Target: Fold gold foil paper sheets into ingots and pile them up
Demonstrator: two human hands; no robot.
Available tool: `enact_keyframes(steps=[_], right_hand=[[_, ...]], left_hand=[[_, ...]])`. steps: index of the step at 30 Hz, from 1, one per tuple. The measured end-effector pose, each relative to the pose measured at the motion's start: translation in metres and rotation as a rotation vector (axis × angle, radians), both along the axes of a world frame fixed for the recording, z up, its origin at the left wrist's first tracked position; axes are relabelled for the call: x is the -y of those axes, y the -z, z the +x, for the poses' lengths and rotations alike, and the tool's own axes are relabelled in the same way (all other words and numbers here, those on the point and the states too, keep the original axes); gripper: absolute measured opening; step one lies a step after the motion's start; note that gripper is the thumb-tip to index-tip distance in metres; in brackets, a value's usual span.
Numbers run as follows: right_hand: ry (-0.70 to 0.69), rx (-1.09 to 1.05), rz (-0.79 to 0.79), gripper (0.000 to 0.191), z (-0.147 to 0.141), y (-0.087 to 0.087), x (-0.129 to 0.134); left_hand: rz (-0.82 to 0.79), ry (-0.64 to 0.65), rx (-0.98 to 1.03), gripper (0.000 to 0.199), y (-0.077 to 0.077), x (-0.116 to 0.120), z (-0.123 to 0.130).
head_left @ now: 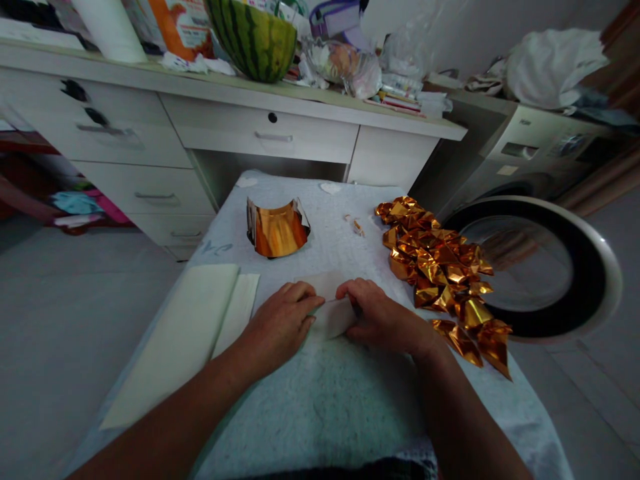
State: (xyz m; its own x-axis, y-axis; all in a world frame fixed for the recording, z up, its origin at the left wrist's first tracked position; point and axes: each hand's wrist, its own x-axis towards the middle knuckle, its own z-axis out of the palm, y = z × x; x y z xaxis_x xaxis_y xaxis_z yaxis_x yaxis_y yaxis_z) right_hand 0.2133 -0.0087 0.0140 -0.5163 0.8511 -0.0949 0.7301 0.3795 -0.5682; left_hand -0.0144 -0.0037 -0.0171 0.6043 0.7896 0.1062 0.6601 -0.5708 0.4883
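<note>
A small sheet of thin whitish paper [333, 321] lies between my hands on the cloth-covered table [320, 400]. Its near part is bent over, leaving a fold line across the middle. My left hand [285, 323] is closed on the sheet's left side, with thumb and forefinger at the fold. On the right side, the fingers of my right hand [377, 315] curl around the paper's edge. Stacks of pale paper [175, 340] rest left of my left hand. Beyond my hands stands a curved stack of shiny gold foil sheets [277, 230].
Several folded gold foil pieces [435, 260] are heaped along the table's right side. A small wrapped bit [357, 227] lies near them. Behind is a white desk [273, 127] bearing a cut watermelon [255, 40]. The washing machine's round door [545, 267] hangs open at right.
</note>
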Motion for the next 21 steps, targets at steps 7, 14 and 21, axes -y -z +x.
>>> enact_keyframes(steps=[7, 14, 21], right_hand=[[-0.015, 0.013, 0.142, 0.042, -0.009, 0.000, 0.004], [-0.101, -0.055, 0.179, 0.027, -0.014, -0.001, 0.003], [-0.066, -0.036, 0.168, 0.011, -0.019, 0.002, 0.001]], left_hand=[[0.017, -0.003, -0.044, 0.036, 0.000, -0.001, 0.001], [0.039, 0.030, -0.047, 0.036, 0.005, -0.005, -0.003], [-0.036, -0.002, 0.027, 0.037, -0.005, -0.007, -0.007]])
